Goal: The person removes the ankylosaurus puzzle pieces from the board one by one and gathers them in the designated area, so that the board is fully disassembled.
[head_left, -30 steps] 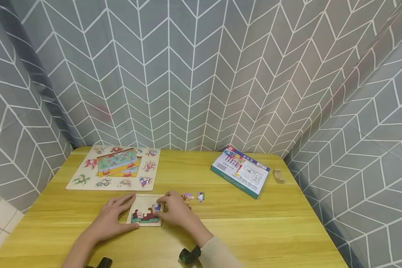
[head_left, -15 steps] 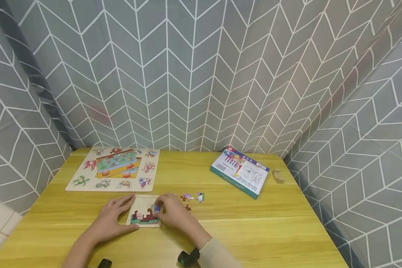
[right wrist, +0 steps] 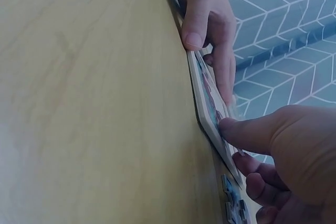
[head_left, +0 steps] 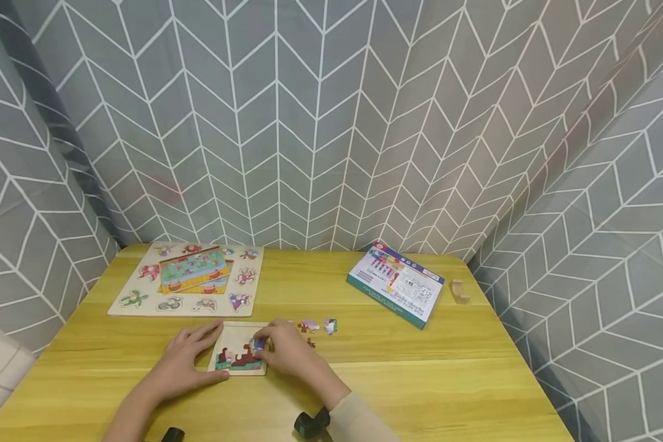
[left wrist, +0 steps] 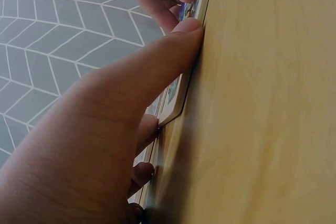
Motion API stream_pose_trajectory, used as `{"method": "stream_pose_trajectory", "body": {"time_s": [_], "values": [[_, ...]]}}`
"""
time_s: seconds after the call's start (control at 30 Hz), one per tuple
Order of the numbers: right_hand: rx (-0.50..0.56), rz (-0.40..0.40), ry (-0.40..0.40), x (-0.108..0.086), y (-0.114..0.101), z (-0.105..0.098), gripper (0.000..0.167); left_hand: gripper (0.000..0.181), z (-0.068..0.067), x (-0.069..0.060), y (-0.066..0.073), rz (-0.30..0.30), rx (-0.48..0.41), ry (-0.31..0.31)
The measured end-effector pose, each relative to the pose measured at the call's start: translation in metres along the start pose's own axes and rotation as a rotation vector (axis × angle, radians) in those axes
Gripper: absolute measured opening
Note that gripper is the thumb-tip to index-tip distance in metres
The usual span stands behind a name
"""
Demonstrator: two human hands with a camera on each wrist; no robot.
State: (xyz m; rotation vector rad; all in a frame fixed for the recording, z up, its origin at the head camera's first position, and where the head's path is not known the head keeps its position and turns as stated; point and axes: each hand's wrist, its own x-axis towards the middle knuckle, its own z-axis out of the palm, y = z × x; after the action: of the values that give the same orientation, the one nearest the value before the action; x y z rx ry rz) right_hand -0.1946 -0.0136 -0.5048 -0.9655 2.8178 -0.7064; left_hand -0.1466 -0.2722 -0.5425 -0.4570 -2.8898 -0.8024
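A small square wooden puzzle board (head_left: 235, 333) lies flat on the table, its lower part filled with dark red, green and blue pieces and its upper part bare wood. My left hand (head_left: 179, 363) holds the board's left side, thumb at the front edge and fingers towards the back corner. Over the right side, my right hand (head_left: 291, 350) pinches a purple-blue puzzle piece (head_left: 258, 344) between thumb and fingers, down at the board. Its fingers partly hide that piece; in the right wrist view the thumb (right wrist: 236, 132) lies over the board's edge.
Several loose puzzle pieces (head_left: 310, 325) lie just right of the board. Behind it is a larger wooden board (head_left: 185, 310) with animal pictures and two picture cards (head_left: 193, 270) on top. A puzzle box (head_left: 395, 283) and a small wooden block (head_left: 460, 291) stand at the back right.
The right hand's fingers have shifted slightly left and inward over the board's right side, uncovering more of the loose pieces. The left hand stays in place.
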Motion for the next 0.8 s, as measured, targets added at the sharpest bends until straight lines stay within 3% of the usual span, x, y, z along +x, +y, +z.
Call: {"method": "stream_pose_trajectory", "body": {"time_s": [0.5,0.67,0.8], "values": [[0.067,-0.009,0.018,-0.003,0.002,-0.004,0.028,0.103,-0.005,-0.001,0.006,-0.011,-0.007,-0.01],[0.142,-0.005,0.058,-0.015,0.01,-0.018,0.029,0.103,-0.006,0.0,0.006,-0.008,-0.009,-0.01],[0.189,0.046,0.097,-0.032,0.025,-0.032,0.028,0.103,-0.007,0.0,0.004,-0.002,-0.019,-0.014]]}}
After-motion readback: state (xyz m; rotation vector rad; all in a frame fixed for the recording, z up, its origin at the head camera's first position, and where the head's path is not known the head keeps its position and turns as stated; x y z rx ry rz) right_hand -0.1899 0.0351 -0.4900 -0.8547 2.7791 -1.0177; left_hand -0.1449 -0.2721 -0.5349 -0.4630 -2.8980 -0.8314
